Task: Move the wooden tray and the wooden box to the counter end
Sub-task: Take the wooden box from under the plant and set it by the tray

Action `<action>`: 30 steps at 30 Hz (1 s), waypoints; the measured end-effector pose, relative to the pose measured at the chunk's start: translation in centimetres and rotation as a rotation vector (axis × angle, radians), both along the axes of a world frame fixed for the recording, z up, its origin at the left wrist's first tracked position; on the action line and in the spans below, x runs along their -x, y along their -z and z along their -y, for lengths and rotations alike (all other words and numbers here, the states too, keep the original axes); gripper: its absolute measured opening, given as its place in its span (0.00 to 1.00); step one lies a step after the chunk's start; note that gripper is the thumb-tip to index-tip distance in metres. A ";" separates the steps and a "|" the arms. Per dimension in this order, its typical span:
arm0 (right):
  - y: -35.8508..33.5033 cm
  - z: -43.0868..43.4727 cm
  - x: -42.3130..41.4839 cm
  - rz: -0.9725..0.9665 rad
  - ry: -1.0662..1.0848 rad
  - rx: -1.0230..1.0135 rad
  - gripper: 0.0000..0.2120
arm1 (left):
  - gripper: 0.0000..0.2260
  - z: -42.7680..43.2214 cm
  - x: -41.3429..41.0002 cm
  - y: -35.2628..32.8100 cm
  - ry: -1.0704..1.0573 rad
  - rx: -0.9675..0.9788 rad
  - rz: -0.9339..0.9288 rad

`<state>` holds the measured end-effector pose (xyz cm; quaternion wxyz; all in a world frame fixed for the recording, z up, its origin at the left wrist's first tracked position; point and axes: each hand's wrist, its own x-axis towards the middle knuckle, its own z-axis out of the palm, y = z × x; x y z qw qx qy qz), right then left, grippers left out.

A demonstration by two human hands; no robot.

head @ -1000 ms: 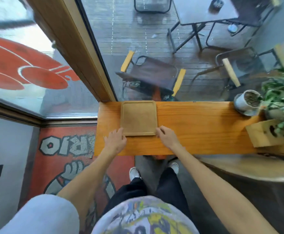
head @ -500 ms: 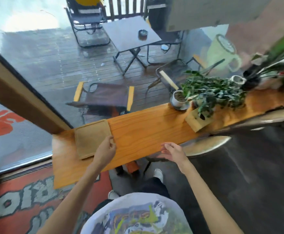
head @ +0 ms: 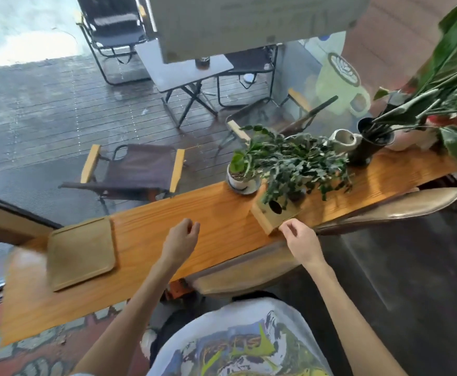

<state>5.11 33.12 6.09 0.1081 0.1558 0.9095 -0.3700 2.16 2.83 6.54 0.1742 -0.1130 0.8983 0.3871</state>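
**Wooden counter by the window, both our hands empty**

Long and orange-toned, the wooden counter [head: 222,229] runs along a glass wall, and we stand at its near edge. Our right hand [head: 299,237] hovers with fingers loosely curled and apart, holding nothing, its fingertips just beside the near corner of the wooden box [head: 272,215]. That box sits tilted on the counter with a dark round hole in its front face and a trailing green plant [head: 298,164] growing out of it. Our left hand [head: 180,241] hangs over the bare middle of the counter, also loosely curled, open and empty. Well to its left the wooden tray [head: 82,253] lies flat near the counter's left end.

Beyond the box stand a small white potted plant [head: 242,175], a pale ceramic vessel [head: 344,139] and a dark vase [head: 368,143] of long leaves. We cannot read any writing: the floor lettering at lower left is cut off and blurred. Through the glass we see wet dark decking, folding chairs [head: 138,169] and a small grey table [head: 184,66]
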 end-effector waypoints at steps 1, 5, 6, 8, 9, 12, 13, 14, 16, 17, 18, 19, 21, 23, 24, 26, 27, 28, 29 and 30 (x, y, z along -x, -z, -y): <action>0.1 -1.5 0.5 -0.018 -0.057 -0.138 0.11 | 0.17 -1.5 0.4 0.1 0.007 0.048 -0.006; 0.9 -5.5 2.4 -0.057 -0.206 -0.454 0.10 | 0.12 -6.6 1.4 0.4 0.016 0.138 -0.009; 1.2 -6.1 3.0 -0.052 -0.225 -0.480 0.09 | 0.12 -7.6 1.7 0.7 0.017 0.147 0.000; 1.6 -7.1 4.1 -0.062 -0.236 -0.488 0.09 | 0.12 -9.4 2.3 1.3 0.031 0.162 0.017; 1.9 -7.6 4.6 -0.059 -0.225 -0.476 0.09 | 0.12 -10.1 2.6 1.6 0.040 0.170 0.027; 2.9 -9.0 5.8 -0.017 -0.109 -0.372 0.12 | 0.12 -12.0 3.9 2.4 0.016 0.159 0.063; 3.3 -9.5 6.4 0.021 -0.035 -0.297 0.13 | 0.13 -12.5 4.4 2.6 -0.004 0.153 0.071; 3.7 -10.2 6.9 0.076 0.069 -0.195 0.14 | 0.12 -13.2 4.8 2.9 -0.016 0.150 0.076; 5.0 -11.4 8.1 0.170 0.322 0.047 0.16 | 0.12 -14.5 5.6 3.7 -0.012 0.142 0.094; 5.7 -11.9 8.8 0.205 0.429 0.138 0.16 | 0.12 -15.2 5.9 4.2 -0.004 0.131 0.114; 6.4 -12.2 9.4 0.240 0.492 0.196 0.17 | 0.12 -16.0 6.2 4.9 -0.001 0.110 0.141; 7.4 -12.4 10.0 0.272 0.513 0.230 0.16 | 0.12 -16.7 6.5 5.6 -0.002 0.084 0.177; 8.7 -12.3 11.0 0.333 0.502 0.269 0.17 | 0.14 -18.1 7.2 6.9 -0.003 0.041 0.270; 9.8 -11.8 11.9 0.389 0.473 0.303 0.20 | 0.16 -19.3 7.7 8.2 0.002 0.029 0.364; 10.2 -11.6 12.3 0.403 0.441 0.315 0.22 | 0.16 -19.8 7.8 8.7 0.020 0.033 0.401; 10.9 -11.2 13.0 0.430 0.355 0.325 0.26 | 0.18 -20.8 8.0 9.6 0.050 0.027 0.476; 11.1 -11.0 13.2 0.453 0.324 0.323 0.30 | 0.19 -21.1 8.1 9.9 0.045 0.005 0.514; 11.2 -10.7 13.3 0.481 0.297 0.321 0.33 | 0.20 -21.4 8.2 10.2 0.024 -0.032 0.544; 11.4 -10.5 13.3 0.508 0.271 0.314 0.35 | 0.22 -21.8 8.3 10.6 -0.018 -0.083 0.569; 11.4 -10.3 13.3 0.536 0.251 0.306 0.36 | 0.23 -22.1 8.4 10.9 -0.081 -0.152 0.589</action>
